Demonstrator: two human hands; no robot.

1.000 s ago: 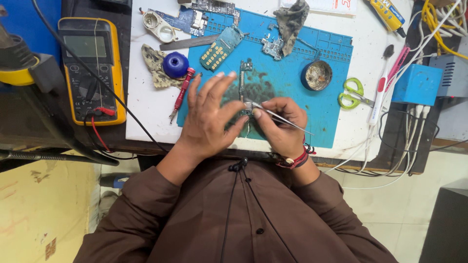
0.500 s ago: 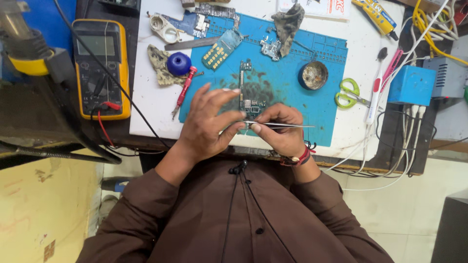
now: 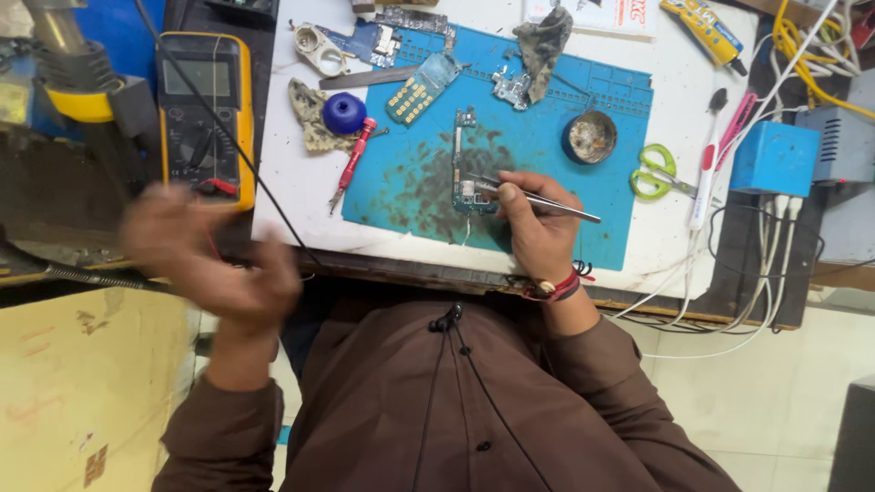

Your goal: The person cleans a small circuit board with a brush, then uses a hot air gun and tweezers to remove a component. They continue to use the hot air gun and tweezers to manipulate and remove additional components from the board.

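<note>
Blue mat [image 3: 547, 164] w/ dark smudges; yellow multimeter [image 3: 202, 114] at 9 o'clock; green scissors [image 3: 658, 173] at 3; silver tweezers [image 3: 547, 200].

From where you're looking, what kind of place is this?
Most likely a small electronics repair bench: a yellow multimeter beside a stained blue work mat, and the right hand working tweezers on a bare circuit board.

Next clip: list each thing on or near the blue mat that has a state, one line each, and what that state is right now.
Right hand: grips tweezers, tips on the circuit board.
Tweezers: held, pinched.
Circuit board: bare, flat on blue mat.
Left hand: off the table, blurred, seemingly empty.
Multimeter: lying flat, screen blank, red lead plugged in.
Green scissors: closed, lying flat.
Round tin: open.
Red screwdriver: lying untouched.
</note>
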